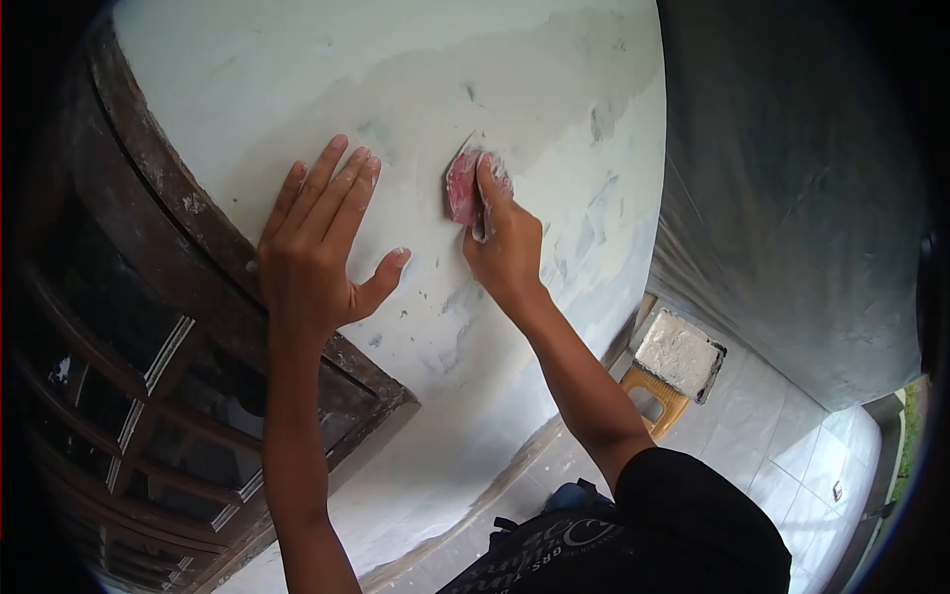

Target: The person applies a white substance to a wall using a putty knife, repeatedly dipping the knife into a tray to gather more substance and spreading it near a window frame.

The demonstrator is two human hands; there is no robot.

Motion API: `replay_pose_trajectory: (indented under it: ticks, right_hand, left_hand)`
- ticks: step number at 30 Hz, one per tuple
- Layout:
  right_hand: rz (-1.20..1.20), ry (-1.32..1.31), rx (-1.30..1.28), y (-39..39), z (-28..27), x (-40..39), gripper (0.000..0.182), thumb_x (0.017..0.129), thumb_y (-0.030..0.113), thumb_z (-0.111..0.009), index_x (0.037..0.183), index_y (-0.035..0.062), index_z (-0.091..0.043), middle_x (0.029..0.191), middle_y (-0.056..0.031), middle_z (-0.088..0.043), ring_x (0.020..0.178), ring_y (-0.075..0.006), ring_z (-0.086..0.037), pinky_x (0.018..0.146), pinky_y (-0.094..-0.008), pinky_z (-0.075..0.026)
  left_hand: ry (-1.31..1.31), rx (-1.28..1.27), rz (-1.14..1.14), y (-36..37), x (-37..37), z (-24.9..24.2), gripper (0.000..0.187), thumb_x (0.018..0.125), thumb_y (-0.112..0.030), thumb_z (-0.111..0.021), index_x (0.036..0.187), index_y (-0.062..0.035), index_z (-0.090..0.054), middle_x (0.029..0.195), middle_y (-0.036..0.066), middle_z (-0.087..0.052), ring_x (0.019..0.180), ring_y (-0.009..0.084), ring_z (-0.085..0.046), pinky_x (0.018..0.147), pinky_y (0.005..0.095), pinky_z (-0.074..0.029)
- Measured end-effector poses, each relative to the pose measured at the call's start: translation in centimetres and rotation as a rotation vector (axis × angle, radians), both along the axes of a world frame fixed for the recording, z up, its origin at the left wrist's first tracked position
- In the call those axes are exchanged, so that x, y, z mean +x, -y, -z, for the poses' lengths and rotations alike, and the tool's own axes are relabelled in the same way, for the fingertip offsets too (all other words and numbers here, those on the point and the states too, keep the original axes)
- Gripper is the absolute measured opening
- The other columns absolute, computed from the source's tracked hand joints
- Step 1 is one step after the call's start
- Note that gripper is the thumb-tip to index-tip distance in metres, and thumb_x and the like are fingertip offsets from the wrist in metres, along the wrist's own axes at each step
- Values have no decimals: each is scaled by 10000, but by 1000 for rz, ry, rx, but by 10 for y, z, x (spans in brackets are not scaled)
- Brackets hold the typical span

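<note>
My right hand (505, 233) is closed around a red putty scraper (461, 188) smeared with white paste, its edge at the wall. The thumb presses along the scraper's back. Flat on the wall (426, 89), with fingers stretched and thumb apart, rests my left hand (319, 233); white residue shows on its fingertips. The wall is pale, with a damp-looking darker area and several grey patches around both hands.
A dark brown wooden window frame (178, 198) with glass panes runs along the left. Down at the right, a tray of white paste (679, 354) sits on a yellow stool (665, 408) on the tiled floor (762, 416). Grey plastic sheeting (782, 198) hangs at the right.
</note>
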State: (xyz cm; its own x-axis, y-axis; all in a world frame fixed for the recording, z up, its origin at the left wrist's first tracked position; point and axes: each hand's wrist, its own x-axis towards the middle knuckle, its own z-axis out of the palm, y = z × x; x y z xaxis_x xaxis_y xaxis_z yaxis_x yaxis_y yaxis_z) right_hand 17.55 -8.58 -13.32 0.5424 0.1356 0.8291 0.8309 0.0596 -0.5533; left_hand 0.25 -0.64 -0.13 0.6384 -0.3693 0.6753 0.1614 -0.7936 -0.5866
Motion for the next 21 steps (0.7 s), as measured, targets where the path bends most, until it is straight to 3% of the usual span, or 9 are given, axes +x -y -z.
replay_pose_trajectory:
  ticks: [2, 5, 7, 9, 11, 14, 16, 21]
  right_hand:
    - [-39, -3, -73, 3, 22, -21, 848, 657, -73, -663, 1461, 100, -456, 831, -173, -663, 703, -346, -653, 651, -369, -524]
    - [-215, -103, -181, 19, 62, -62, 869, 636, -95, -662, 1459, 109, -470, 862, -183, -678, 755, -350, -680, 710, -355, -549]
    - [-230, 66, -1, 20, 72, -62, 922, 597, -57, -673, 1475, 122, -451, 797, -147, -655, 680, -326, -652, 621, -379, -531]
    - [-192, 13, 10, 25, 45, -48, 776, 687, -114, -661, 1426, 67, -509, 975, -197, -701, 827, -316, -712, 768, -304, -551]
    - [-91, -39, 72, 21, 11, -29, 736, 720, -122, -652, 1419, 64, -515, 895, -171, -689, 744, -245, -689, 712, -272, -526]
    - [-27, 20, 118, 5, -11, -12, 763, 701, -106, -660, 1427, 67, -504, 837, -163, -669, 693, -264, -661, 668, -302, -523]
    - [0, 39, 4, -5, -8, -15, 866, 629, -61, -681, 1455, 74, -457, 756, -126, -629, 652, -301, -621, 598, -376, -501]
    - [-176, 57, -127, 16, 47, -69, 915, 614, -55, -673, 1482, 111, -435, 734, -117, -624, 655, -315, -633, 600, -390, -520]
  left_hand:
    - [3, -1, 3, 1, 1, -1, 565, 841, -417, -623, 1236, -15, -664, 1267, 137, -665, 1315, 296, -541, 1110, 493, -381]
    - [-3, -5, -2, 0, 0, 0, 569, 840, -419, -626, 1240, -16, -662, 1269, 134, -665, 1312, 296, -543, 1108, 495, -382]
    - [-12, 1, -6, 0, 1, -1, 573, 832, -418, -633, 1237, -14, -663, 1267, 132, -666, 1312, 297, -543, 1106, 498, -385]
    - [-17, -4, -3, 0, 1, 0, 576, 826, -415, -640, 1236, -12, -663, 1267, 132, -666, 1312, 297, -542, 1106, 500, -385]
    - [-8, -1, 2, -1, 1, 0, 578, 820, -413, -646, 1235, -11, -664, 1267, 132, -666, 1313, 298, -542, 1106, 501, -385]
    - [-6, 1, 7, -1, 1, 0, 583, 816, -415, -650, 1234, -9, -664, 1267, 135, -666, 1313, 299, -541, 1109, 502, -383]
    - [-15, -3, 4, -1, 0, -1, 586, 821, -420, -644, 1238, -9, -662, 1269, 137, -664, 1314, 299, -539, 1111, 502, -382]
    - [-19, 5, 16, -3, -1, 1, 585, 824, -427, -637, 1235, -11, -664, 1268, 140, -664, 1316, 302, -537, 1112, 502, -381]
